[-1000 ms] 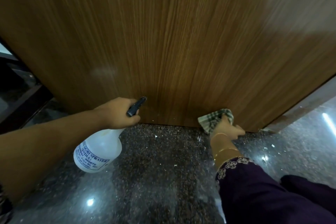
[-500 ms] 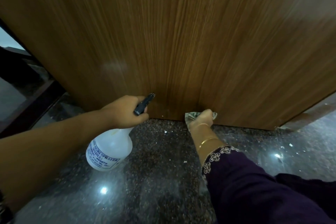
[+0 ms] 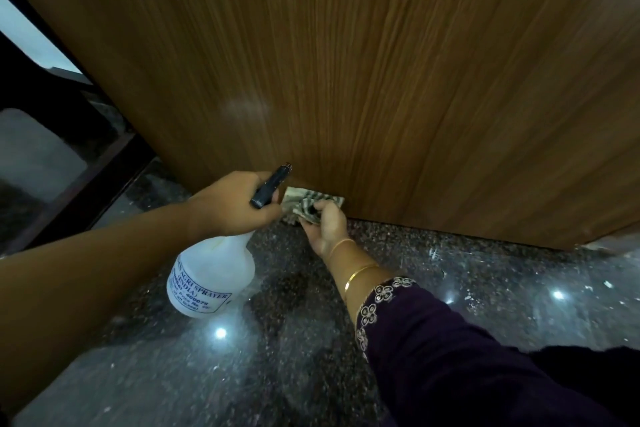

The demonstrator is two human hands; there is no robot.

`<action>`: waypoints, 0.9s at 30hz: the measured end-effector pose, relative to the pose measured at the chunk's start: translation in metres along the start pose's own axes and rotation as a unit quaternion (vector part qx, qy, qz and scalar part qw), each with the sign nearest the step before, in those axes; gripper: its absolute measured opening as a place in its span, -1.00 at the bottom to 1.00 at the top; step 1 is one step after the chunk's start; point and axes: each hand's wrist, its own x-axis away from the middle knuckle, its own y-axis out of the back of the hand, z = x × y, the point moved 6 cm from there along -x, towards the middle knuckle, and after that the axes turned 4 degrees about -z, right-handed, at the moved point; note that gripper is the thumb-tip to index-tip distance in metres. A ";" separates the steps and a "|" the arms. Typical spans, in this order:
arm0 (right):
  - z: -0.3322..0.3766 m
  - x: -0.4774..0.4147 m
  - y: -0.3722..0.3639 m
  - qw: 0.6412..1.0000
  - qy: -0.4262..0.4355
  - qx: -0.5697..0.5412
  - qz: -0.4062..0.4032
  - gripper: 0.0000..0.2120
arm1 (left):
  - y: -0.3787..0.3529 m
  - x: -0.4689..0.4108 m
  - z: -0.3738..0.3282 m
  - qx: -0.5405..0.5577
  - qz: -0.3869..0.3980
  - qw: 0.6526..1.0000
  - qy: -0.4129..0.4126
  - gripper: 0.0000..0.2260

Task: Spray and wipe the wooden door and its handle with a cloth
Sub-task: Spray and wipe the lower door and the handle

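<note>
Two hands low — left hand [image 3: 235,206], fingers curled round a white plastic spray bottle [image 3: 211,282]; right hand [image 3: 327,224], fingers pinching a crumpled checked cloth [image 3: 304,202] against the brown wooden door [image 3: 381,80] just beyond them.

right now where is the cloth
Head view, low centre: the cloth is bunched in the right hand against the door at floor level, beside the left hand holding the spray bottle.

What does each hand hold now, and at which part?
The left hand grips the spray bottle at its neck, below the dark nozzle. The right hand holds the cloth bunched at the foot of the door.
</note>
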 end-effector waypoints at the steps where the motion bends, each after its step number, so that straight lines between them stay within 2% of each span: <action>1: -0.003 0.001 -0.003 1.000 -0.001 0.013 0.019 -0.75 | 0.002 0.000 0.001 -0.002 -0.003 1.000 0.002 -0.90; 4: 0.000 0.007 0.003 0.989 -0.011 0.134 0.063 -0.73 | 0.008 0.001 0.003 -0.002 -0.013 1.000 0.003 -0.89; 6: 0.014 0.007 0.014 0.963 0.011 0.254 0.088 -0.68 | 0.014 0.002 0.001 0.000 -0.021 1.000 0.001 -0.83; 9: 0.041 0.008 0.025 0.905 0.042 0.407 0.118 -0.64 | 0.021 0.001 0.001 0.001 -0.025 1.000 0.004 -0.85; 13: 0.088 0.029 0.028 0.820 0.036 0.551 0.152 -0.82 | 0.030 -0.002 -0.001 -0.001 -0.030 1.000 0.006 -0.85; 14: 0.100 0.037 0.028 0.796 0.030 0.584 0.157 -0.80 | 0.032 -0.003 -0.002 -0.003 -0.030 1.000 0.005 -0.88; 16: 0.122 0.053 0.030 0.759 0.009 0.632 0.156 -0.60 | 0.033 -0.005 -0.003 -0.010 -0.029 1.000 0.003 -0.93; 18: 0.141 0.066 0.038 0.741 -0.011 0.659 0.127 -0.46 | 0.032 -0.006 -0.004 -0.013 -0.027 1.000 0.001 -0.93; 19: 0.150 0.074 0.042 0.731 -0.011 0.674 0.107 -0.50 | 0.032 -0.006 -0.004 -0.013 -0.025 1.000 0.000 -0.92; 22: 0.179 0.091 0.049 0.704 0.046 0.708 0.031 -0.87 | 0.032 -0.009 -0.007 -0.021 -0.017 1.000 -0.012 -0.91; 23: 0.188 0.097 0.051 0.703 0.067 0.708 0.008 -0.93 | 0.032 -0.010 -0.008 -0.025 -0.013 0.999 -0.018 -0.91; 25: 0.201 0.101 0.049 0.710 0.092 0.698 -0.017 -0.92 | 0.031 -0.009 -0.010 -0.025 -0.006 0.999 -0.028 -0.91; 27: 0.209 0.092 0.046 0.735 0.116 0.666 -0.052 -0.74 | 0.030 -0.007 -0.011 -0.024 0.002 0.999 -0.036 -0.87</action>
